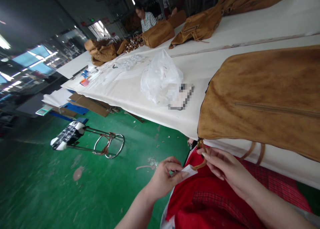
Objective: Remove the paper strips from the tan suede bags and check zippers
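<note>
A large brown suede-like bag (270,79) with a zip lies on the table at the right. From its near left corner a thin brown strap (201,164) hangs over the table edge. My right hand (225,164) has its thumb and fingers closed on this strap, just below the corner. To its left, my left hand (166,177) pinches a small white slip (189,171), whose far end meets the strap's lower end. Whether the slip is wrapped round the strap or only touches it, I cannot tell. Both hands are over my red apron (197,192).
On the white-covered table (125,92) are a clear plastic bag (161,77) and a pixelated flat item (181,97). Brown bags (158,34) lie farther back, near a person in a striped top (149,20). A stool (87,140) lies tipped on the green floor.
</note>
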`<state>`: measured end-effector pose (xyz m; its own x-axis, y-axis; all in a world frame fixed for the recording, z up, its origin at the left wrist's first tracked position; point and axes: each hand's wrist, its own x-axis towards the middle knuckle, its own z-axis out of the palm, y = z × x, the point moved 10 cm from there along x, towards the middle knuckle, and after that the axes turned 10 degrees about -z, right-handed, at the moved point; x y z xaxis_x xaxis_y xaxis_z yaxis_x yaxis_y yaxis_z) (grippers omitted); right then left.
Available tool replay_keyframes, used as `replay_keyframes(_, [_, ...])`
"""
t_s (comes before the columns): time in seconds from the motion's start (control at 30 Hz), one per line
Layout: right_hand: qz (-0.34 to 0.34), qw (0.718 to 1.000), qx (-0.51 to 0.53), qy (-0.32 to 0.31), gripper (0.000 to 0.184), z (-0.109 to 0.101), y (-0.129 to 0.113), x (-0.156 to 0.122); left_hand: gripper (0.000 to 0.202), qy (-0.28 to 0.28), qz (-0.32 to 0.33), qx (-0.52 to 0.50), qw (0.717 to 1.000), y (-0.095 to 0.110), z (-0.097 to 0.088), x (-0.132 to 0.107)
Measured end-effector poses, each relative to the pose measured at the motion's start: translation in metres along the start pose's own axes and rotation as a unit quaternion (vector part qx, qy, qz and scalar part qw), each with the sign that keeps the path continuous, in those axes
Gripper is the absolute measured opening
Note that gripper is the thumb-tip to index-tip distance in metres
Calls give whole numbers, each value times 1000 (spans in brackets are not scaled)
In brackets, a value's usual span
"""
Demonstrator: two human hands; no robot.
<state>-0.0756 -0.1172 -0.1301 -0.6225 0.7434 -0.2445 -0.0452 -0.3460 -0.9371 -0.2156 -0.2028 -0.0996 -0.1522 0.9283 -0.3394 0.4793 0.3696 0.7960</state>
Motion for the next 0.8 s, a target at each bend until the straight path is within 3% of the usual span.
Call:
replay_keyframes(0.1, [0,1000,-10,-5,44,1,3,3,26,-25,-9,1,1000,0,6,1])
replay_keyframes(0.47, [-14,989,-136,-56,39,8,22,18,33,46,-93,-90,991,-18,10,13])
replay_keyframes(0.8, [-20,999,-36,-8,45,-6,16,16,26,112,-80,-58,989,-4,2,23])
